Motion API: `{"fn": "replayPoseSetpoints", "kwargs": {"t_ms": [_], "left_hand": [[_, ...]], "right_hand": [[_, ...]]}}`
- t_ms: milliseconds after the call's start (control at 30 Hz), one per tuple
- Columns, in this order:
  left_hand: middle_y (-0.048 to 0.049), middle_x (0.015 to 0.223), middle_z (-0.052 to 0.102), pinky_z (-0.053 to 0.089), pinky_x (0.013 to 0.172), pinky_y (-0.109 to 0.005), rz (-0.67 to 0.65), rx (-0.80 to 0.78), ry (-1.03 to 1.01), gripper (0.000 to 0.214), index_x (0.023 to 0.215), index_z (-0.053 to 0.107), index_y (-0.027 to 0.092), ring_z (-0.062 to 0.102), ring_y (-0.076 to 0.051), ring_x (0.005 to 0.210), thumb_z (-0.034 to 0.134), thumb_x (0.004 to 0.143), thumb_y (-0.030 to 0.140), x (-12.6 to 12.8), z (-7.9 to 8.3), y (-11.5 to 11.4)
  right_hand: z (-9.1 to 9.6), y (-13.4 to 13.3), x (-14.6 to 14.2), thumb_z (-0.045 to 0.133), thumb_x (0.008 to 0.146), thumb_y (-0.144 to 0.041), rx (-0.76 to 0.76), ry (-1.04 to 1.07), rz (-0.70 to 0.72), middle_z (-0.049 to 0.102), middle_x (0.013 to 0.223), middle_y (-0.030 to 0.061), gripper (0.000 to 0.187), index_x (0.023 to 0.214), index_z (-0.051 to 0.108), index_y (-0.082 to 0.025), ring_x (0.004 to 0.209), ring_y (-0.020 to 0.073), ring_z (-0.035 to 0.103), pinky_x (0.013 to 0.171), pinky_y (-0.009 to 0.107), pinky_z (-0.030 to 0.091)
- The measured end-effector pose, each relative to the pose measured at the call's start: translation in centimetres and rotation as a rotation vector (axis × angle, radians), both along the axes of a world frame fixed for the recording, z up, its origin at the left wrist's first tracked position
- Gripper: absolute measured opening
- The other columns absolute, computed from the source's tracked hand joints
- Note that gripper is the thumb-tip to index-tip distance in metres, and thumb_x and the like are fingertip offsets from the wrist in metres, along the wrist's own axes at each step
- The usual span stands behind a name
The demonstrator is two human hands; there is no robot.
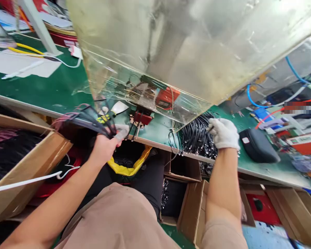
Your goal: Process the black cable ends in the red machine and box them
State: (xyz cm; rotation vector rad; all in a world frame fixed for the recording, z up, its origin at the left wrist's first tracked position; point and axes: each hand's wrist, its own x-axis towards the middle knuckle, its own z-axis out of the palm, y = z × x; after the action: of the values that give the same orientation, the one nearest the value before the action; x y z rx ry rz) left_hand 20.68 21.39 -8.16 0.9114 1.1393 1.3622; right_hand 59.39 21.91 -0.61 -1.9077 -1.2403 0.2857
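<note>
My left hand [107, 144], with pale coverings on some fingers, is closed around a bunch of black cables [94, 119]. Their thin pink wire ends trail to the left. To the right of that hand, a small machine with a red block [143, 118] sits at the bench edge, with dark strands in front of it. My right hand [225, 133], in a white glove, is at the right side of a pile of black cables [198, 135] with shiny tips. Its fingers are curled in, and what they hold, if anything, cannot be made out.
A large clear plastic shield [155, 52] hangs over the machine. A black case [259, 145] lies right of my right hand. Below the bench are a yellow-rimmed bag [126, 170], a cardboard box [52, 152] at left and more boxes at right. A white rod [26, 183] juts in from the left.
</note>
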Motion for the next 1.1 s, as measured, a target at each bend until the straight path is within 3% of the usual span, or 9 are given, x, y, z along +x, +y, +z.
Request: {"fn": "replayPoseSetpoints", "kwargs": {"t_ms": [100, 167, 367, 500, 633, 800, 900, 1000, 1100], "left_hand": [[0.0077, 0.047, 0.044, 0.031, 0.042, -0.022, -0.007, -0.013, 0.169, 0.039, 0.056, 0.05, 0.021, 0.037, -0.008, 0.042, 0.083, 0.055, 0.04, 1.2, -1.3, 2.2], [0.0072, 0.048, 0.044, 0.036, 0.049, -0.024, -0.032, -0.01, 0.271, 0.04, 0.054, 0.049, 0.021, 0.043, -0.01, 0.047, 0.085, 0.056, 0.039, 1.9, -2.3, 3.7], [0.0018, 0.063, 0.056, 0.046, 0.071, -0.029, -0.049, -0.01, 0.491, 0.033, 0.061, 0.054, 0.021, 0.059, -0.019, 0.071, 0.085, 0.061, 0.03, 2.8, -4.3, 6.7], [0.0008, 0.064, 0.059, 0.045, 0.069, -0.03, -0.157, -0.019, 0.545, 0.031, 0.063, 0.06, 0.02, 0.06, -0.021, 0.072, 0.088, 0.057, 0.03, 2.6, -4.9, 7.3], [0.0, 0.065, 0.065, 0.045, 0.062, -0.028, -0.356, -0.011, 0.503, 0.026, 0.071, 0.07, 0.018, 0.059, -0.018, 0.065, 0.087, 0.062, 0.036, 2.8, -5.2, 6.3], [-0.0073, 0.067, 0.071, 0.044, 0.053, -0.025, -0.527, -0.002, 0.408, 0.041, 0.067, 0.072, 0.014, 0.058, -0.016, 0.057, 0.065, 0.085, 0.05, 2.4, -5.2, 3.5], [-0.0106, 0.07, 0.073, 0.038, 0.045, -0.022, -0.566, 0.005, 0.36, 0.051, 0.066, 0.071, 0.013, 0.056, -0.013, 0.052, 0.058, 0.091, 0.055, 1.6, -5.2, 2.6], [-0.0098, 0.067, 0.072, 0.032, 0.039, -0.02, -0.567, -0.009, 0.281, 0.052, 0.064, 0.069, 0.014, 0.053, -0.011, 0.048, 0.061, 0.089, 0.058, 0.3, -5.1, 1.8], [-0.0084, 0.064, 0.071, 0.034, 0.038, -0.019, -0.585, 0.004, 0.192, 0.05, 0.065, 0.07, 0.015, 0.054, -0.011, 0.048, 0.063, 0.089, 0.058, -1.8, -4.4, -0.4]], "right_hand": [[0.6, -1.0, -0.6, 0.076, 0.074, -0.031, 0.224, 0.547, 0.155, 0.059, 0.072, -0.0042, 0.014, 0.076, 0.063, -0.027, 0.054, 0.0095, 0.047, 0.049, 0.021, 0.045], [0.1, -1.8, -0.6, 0.076, 0.076, -0.033, 0.275, 0.74, 0.236, 0.058, 0.078, -0.0046, 0.015, 0.086, 0.066, -0.03, 0.054, 0.0092, 0.045, 0.047, 0.02, 0.045], [-2.9, -4.1, -2.4, 0.068, 0.089, -0.041, 0.189, 0.836, 0.336, 0.049, 0.07, -0.005, 0.008, 0.093, 0.066, -0.034, 0.046, 0.009, 0.027, 0.037, 0.019, 0.031], [-3.3, -5.1, -5.7, 0.077, 0.082, -0.033, 0.266, 0.98, 0.402, 0.052, 0.083, -0.004, 0.022, 0.101, 0.066, -0.032, 0.06, 0.0081, 0.046, 0.049, 0.016, 0.046], [-2.7, -5.8, -8.5, 0.082, 0.078, -0.028, 0.246, 1.035, 0.483, 0.053, 0.092, -0.002, 0.028, 0.1, 0.064, -0.028, 0.076, 0.009, 0.056, 0.063, 0.018, 0.054], [-2.8, -6.8, -10.5, 0.079, 0.084, -0.034, 0.22, 1.044, 0.423, 0.056, 0.081, -0.0045, 0.029, 0.107, 0.06, -0.034, 0.065, 0.0105, 0.057, 0.058, 0.024, 0.054], [-3.2, -7.8, -11.5, 0.078, 0.085, -0.036, 0.222, 1.007, 0.404, 0.061, 0.076, -0.0035, 0.031, 0.111, 0.06, -0.035, 0.062, 0.0128, 0.058, 0.054, 0.027, 0.052], [-4.2, -8.8, -12.7, 0.075, 0.088, -0.037, 0.191, 0.972, 0.423, 0.069, 0.081, 0.0013, 0.03, 0.115, 0.061, -0.034, 0.065, 0.018, 0.063, 0.055, 0.034, 0.054], [-6.9, -9.0, -14.6, 0.072, 0.091, -0.037, 0.077, 1.018, 0.476, 0.073, 0.085, 0.0059, 0.03, 0.118, 0.061, -0.03, 0.068, 0.0222, 0.066, 0.056, 0.04, 0.057]]}}
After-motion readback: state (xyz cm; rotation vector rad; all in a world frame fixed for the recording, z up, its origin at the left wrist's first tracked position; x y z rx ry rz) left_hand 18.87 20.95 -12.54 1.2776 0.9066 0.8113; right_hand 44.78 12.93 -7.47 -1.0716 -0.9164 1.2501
